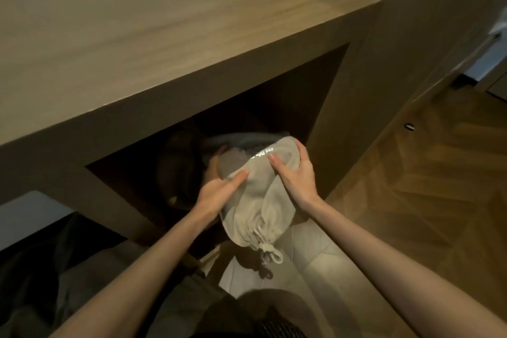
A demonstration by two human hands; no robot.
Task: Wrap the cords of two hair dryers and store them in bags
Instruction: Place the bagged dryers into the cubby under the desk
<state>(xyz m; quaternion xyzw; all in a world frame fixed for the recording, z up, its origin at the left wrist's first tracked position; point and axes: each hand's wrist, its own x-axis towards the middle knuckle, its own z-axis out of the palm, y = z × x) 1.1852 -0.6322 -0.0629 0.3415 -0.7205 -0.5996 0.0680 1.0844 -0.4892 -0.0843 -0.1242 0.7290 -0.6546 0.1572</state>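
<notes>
A pale grey drawstring bag (pixel 256 200) is full and bulging, its cinched mouth and knotted white cord (pixel 270 251) pointing toward me. White lettering shows on its far end. My left hand (pixel 219 189) grips its left side, thumb on top. My right hand (pixel 295 173) clasps its right side. The bag sits at the mouth of the dark cubby (pixel 233 129) under the wooden counter. No hair dryer or cord is visible; whatever is inside the bag is hidden. A second grey fabric shape (pixel 244 140) lies behind it in the cubby.
The wooden counter top (pixel 137 22) overhangs the cubby. A dark round object (pixel 178 167) sits at the cubby's left. Herringbone wood floor (pixel 425 186) lies to the right, pale tiles (pixel 315 261) below the bag. Dark clothing (pixel 41 282) fills the lower left.
</notes>
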